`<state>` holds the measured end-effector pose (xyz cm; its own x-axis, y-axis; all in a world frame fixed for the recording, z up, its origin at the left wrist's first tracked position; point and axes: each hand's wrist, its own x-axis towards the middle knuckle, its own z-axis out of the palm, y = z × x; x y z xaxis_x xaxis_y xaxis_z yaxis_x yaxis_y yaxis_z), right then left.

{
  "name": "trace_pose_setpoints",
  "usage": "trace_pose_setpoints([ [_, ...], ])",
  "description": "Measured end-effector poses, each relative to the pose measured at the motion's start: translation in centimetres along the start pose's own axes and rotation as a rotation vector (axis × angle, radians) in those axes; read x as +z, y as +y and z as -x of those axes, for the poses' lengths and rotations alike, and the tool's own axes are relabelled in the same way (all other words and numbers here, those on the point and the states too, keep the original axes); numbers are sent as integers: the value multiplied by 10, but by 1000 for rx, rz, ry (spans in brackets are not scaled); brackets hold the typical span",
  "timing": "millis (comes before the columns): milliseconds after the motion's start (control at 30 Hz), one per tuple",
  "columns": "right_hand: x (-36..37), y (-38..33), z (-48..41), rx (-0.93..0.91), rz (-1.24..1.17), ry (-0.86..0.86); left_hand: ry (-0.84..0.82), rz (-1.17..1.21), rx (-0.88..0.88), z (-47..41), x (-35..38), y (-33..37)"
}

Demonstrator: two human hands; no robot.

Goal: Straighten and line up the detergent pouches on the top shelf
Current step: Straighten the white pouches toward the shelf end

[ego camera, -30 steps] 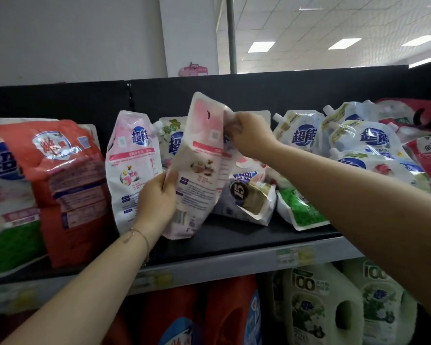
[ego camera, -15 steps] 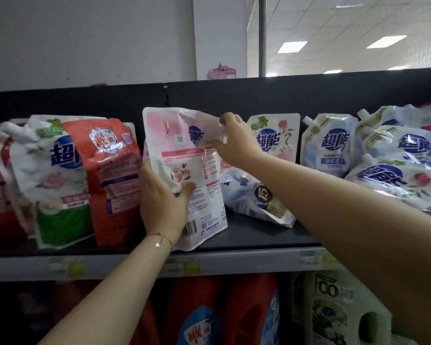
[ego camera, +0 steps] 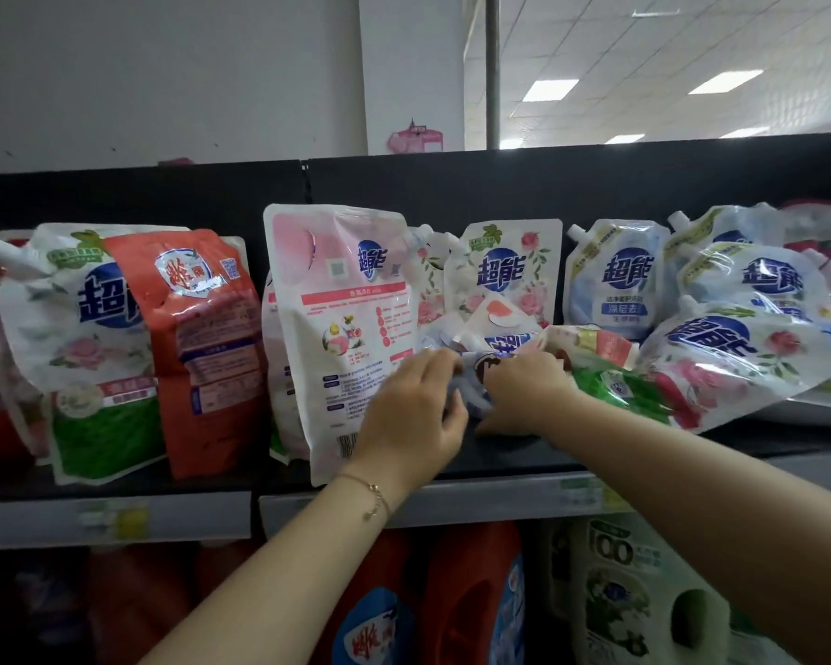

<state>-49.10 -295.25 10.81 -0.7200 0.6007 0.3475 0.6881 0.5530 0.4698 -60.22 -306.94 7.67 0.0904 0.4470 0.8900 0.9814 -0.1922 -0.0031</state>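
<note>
A pink and white detergent pouch (ego camera: 337, 328) stands upright on the top shelf (ego camera: 509, 460) with no hand on it. Just right of it a white and blue pouch (ego camera: 497, 340) with a round brown badge lies toppled toward the shelf front. My left hand (ego camera: 413, 415) curls its fingers round the near left edge of this toppled pouch. My right hand (ego camera: 524, 393) grips its near right side, and both hands hide its lower part. Behind stand a rose-print pouch (ego camera: 504, 271) and a pale blue pouch (ego camera: 615, 276).
Left of the pink pouch stand an orange-red pouch (ego camera: 197, 338) and a white and green one (ego camera: 82, 338). At the right several pouches (ego camera: 739, 357) lean in a heap. Red jugs (ego camera: 471, 592) and a white-green jug (ego camera: 644, 597) fill the shelf below.
Both hands have let go of the pink pouch, which now stands on its own. They moved right and down onto the toppled pouch. The camera shifted left.
</note>
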Motion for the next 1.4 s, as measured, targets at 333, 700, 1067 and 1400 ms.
trace_pose_setpoints([
  [333,14,26,6,63,-140,71,-303,206,-886,-35,39,2],
  [700,31,46,15,220,-417,221,-346,525,-1145,-60,66,18],
  [1067,37,41,39,43,-433,208,7,407,-962,-87,74,18],
  [1400,25,-1,12,-46,-751,128,61,341,-414,-108,53,45],
])
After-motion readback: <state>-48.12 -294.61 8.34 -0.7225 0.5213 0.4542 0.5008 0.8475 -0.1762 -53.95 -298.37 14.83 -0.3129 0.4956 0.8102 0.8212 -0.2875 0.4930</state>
